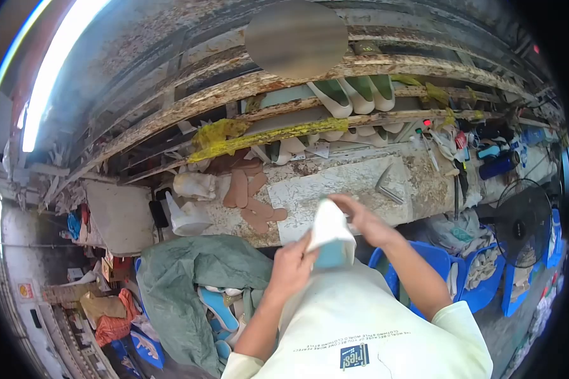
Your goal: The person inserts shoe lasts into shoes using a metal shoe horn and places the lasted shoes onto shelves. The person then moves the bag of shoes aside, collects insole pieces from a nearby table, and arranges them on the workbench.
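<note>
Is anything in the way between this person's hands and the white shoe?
Nothing visible: the left hand holds the white shoe directly, and the right hand is at its far end, though blur hides whether it touches.

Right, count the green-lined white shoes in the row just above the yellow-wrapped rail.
3, side by side: the left shoe, the middle shoe and the right shoe. More may be hidden farther back.

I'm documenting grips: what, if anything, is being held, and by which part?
A white, shoe-like piece: the left hand holds its side; the right hand is at its far tip, its grip unclear.
</note>
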`<state>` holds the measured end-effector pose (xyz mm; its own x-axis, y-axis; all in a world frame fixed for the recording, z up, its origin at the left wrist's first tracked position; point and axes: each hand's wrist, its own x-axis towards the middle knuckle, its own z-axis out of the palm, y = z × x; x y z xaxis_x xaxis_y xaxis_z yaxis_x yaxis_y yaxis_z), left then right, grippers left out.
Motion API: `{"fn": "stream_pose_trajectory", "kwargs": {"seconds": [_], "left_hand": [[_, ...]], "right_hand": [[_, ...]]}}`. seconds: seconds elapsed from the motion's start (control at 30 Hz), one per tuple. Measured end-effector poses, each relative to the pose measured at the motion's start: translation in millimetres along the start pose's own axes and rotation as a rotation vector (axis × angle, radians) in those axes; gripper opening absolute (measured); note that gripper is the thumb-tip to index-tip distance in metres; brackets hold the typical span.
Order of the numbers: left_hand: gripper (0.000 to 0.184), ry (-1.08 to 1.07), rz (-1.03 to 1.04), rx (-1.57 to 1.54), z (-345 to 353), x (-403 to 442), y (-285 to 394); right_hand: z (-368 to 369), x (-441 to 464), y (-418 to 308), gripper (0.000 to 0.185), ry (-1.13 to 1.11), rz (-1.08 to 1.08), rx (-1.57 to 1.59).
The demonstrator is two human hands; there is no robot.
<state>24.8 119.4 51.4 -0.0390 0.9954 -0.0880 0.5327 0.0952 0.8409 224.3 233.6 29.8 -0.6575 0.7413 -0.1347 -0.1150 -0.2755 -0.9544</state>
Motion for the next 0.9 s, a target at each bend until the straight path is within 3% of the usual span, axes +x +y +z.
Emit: {"fn": "stream_pose_trajectory", "kwargs": {"seconds": [0.03,0.13,0.2,0.23,0.3,0.33,0.47,0.53,0.57,0.6,0.7,0.8,0.9], "left_hand": [[0.048,-0.125,0.001,0.107,-2,-9,4],[0.067,-0.382,0.059,-0.002,-24,-24,24],[0.081,-0.437,0.24,-0.075,-43,-36,15],[0.102,-0.332,0.259,-0.107,-44,-38,14],[0.123,-0.219,0.316,-0.055,-46,-18,48],[0.137,-0.312,0.291,0.034,-39,-11,46],[0.13,-0.092,0.46,-0.065,-15,-2,43],[0.122,-0.215,0.459,-0.119,-8,-2,46],[0.099,-0.241,0.526,-0.248,-1,5,45],[0.099,-0.23,0.523,-0.251,4,7,41],[0.059,-0.078,0.565,-0.385,7,9,40],[0.056,-0.035,0.452,-0.327,4,-1,30],[0.054,0.179,0.33,-0.353,-3,-5,19]], "right_hand": [[9,-10,2,0.078,-0.091,0.008,0.14],[26,-35,-5,0.063,-0.222,0.088,-0.011],[43,-60,-14,0.064,-0.293,-0.019,-0.392],[51,-63,-16,0.069,-0.28,-0.158,-0.504],[57,-61,-24,0.068,-0.143,-0.173,-0.401],[58,-58,-19,0.068,-0.112,-0.187,-0.371],[60,-64,-19,0.065,-0.126,-0.181,-0.538],[65,-65,-9,0.062,-0.105,-0.193,-0.493],[67,-65,-4,0.059,-0.08,-0.21,-0.45],[71,-62,-2,0.049,-0.001,-0.257,-0.422],[73,-56,0,0.039,-0.026,-0.256,-0.389],[78,-47,6,0.031,-0.088,-0.26,-0.326],[86,-33,2,0.031,-0.05,-0.048,-0.187]]}}
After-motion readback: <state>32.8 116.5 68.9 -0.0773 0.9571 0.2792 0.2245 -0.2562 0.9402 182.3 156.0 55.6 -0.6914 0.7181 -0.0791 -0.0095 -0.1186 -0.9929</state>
